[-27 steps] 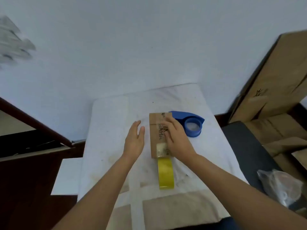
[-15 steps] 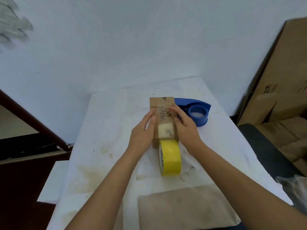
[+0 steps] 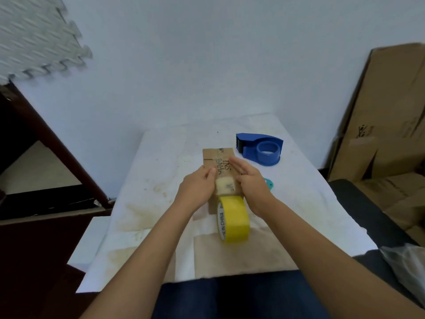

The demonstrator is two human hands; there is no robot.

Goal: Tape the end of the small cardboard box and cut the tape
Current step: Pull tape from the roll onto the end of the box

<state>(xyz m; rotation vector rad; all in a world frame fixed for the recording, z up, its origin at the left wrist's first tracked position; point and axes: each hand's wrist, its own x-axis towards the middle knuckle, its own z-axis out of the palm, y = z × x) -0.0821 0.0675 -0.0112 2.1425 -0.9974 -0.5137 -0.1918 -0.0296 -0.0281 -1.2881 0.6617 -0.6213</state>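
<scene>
A small brown cardboard box [image 3: 218,158] with black print lies on the white table [image 3: 161,180]. A strip of yellowish tape [image 3: 225,186] runs over its near end down to the yellow tape roll [image 3: 234,218], which stands on edge just in front of the box. My left hand [image 3: 197,189] presses against the box's left side, fingers together. My right hand [image 3: 250,183] lies flat along the box's right side, fingers stretched out. A blue tape cutter [image 3: 261,148] sits on the table behind and right of the box.
A small teal object [image 3: 269,184] peeks out behind my right hand. Large cardboard boxes [image 3: 379,125] lean against the wall at right. A dark wooden frame [image 3: 53,143] stands at left. A clear plastic bag [image 3: 407,263] lies at lower right.
My left hand has come from the table beside the box to press on its left side. My right hand has slid from the box's top to its right side. The camera has tilted.
</scene>
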